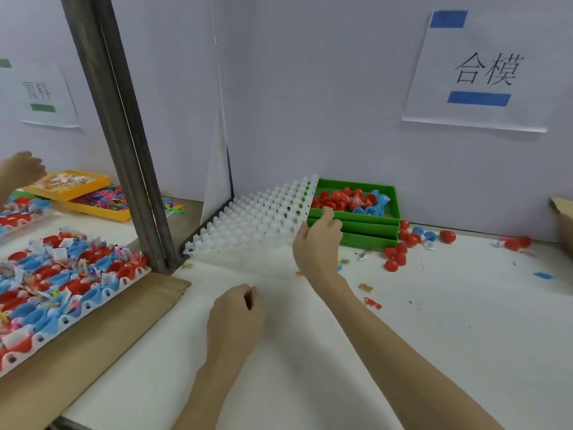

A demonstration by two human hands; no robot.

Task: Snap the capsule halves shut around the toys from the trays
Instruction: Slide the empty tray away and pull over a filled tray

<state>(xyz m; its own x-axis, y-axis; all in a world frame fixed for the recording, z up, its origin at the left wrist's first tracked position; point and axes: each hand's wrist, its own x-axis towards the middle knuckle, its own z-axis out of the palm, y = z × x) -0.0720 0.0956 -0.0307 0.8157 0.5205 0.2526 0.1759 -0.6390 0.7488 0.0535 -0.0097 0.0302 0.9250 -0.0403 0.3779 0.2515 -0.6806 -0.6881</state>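
The right hand (317, 243) grasped the near right corner of an empty white dimpled tray (257, 218), thumb on its underside edge and fingers curled over the rim. The tray stood tilted, its left edge resting on the white table (341, 352) near the foot of a dark metal post (124, 135), its right edge lifted in front of the green bins (369, 234). The left hand (235, 318) lay just above the table, well apart from the tray, its grip clenched loosely; whether it held anything could not be told.

The stacked green bins stood against the back wall, the top one holding red and blue capsule halves (347, 198). Closed red capsules (400, 246) and a few blue halves lay loose on the table just beside the bins, with small toy pieces scattered nearer the right forearm.

Left of the post, a filled tray (62, 287) of red and blue capsule halves with toys in them rested on a brown cardboard sheet (102, 333). Behind it stood yellow trays (80, 193) of small coloured toys. Another person's hand (21, 172) showed at the far left edge. A paper sign (483, 72) with blue tape hung on the wall at right.
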